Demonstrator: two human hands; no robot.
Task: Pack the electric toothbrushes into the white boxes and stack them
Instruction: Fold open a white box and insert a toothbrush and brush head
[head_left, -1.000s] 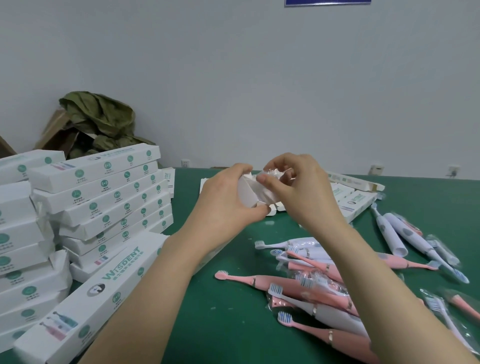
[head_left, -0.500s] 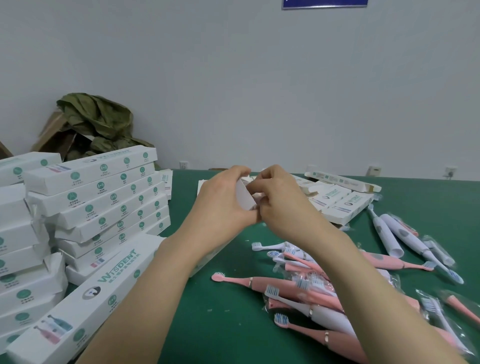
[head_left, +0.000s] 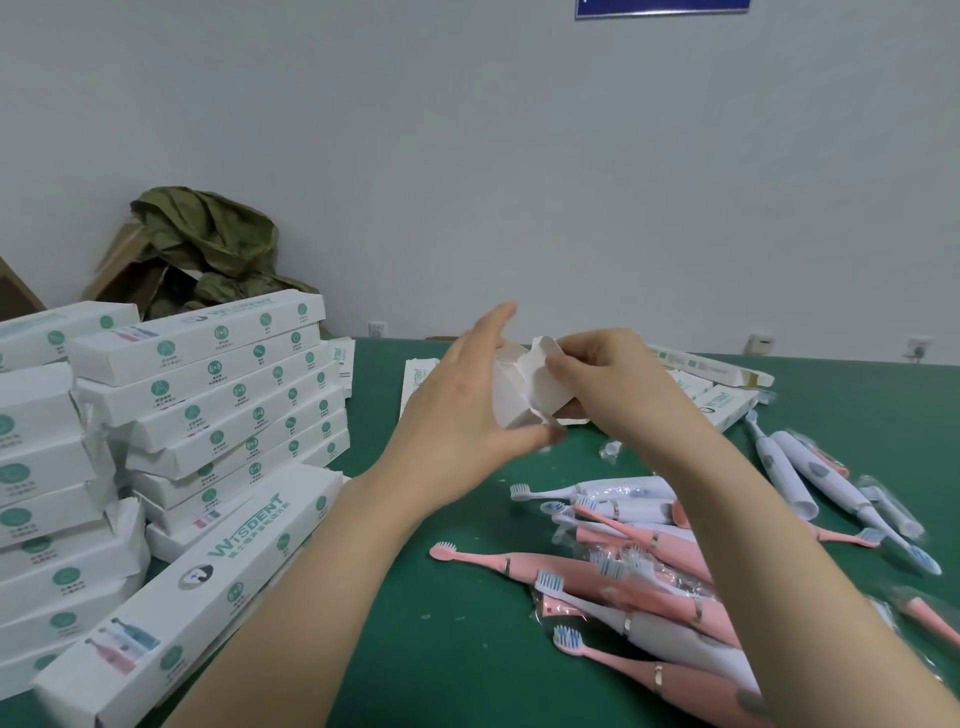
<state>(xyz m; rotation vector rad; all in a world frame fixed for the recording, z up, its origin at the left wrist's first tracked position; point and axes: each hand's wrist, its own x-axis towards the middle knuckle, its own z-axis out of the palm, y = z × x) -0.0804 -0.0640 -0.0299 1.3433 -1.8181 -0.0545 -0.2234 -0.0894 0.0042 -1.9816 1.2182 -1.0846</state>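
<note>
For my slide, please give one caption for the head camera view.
Both hands, left hand and right hand, fold the end flaps of a white box above the green table.

Your left hand (head_left: 457, 415) cups the end of a white box (head_left: 519, 395) above the green tabletop (head_left: 447, 649), thumb underneath. Your right hand (head_left: 608, 384) pinches its open end flap (head_left: 545, 353) with the fingers (head_left: 563, 370). Stacked boxes (head_left: 208, 395) sit at left, one long box (head_left: 208, 577) leaning in front. Pink and white toothbrushes (head_left: 623, 566) lie heaped under your right forearm. Flat cartons (head_left: 722, 402) lie beyond.
</note>
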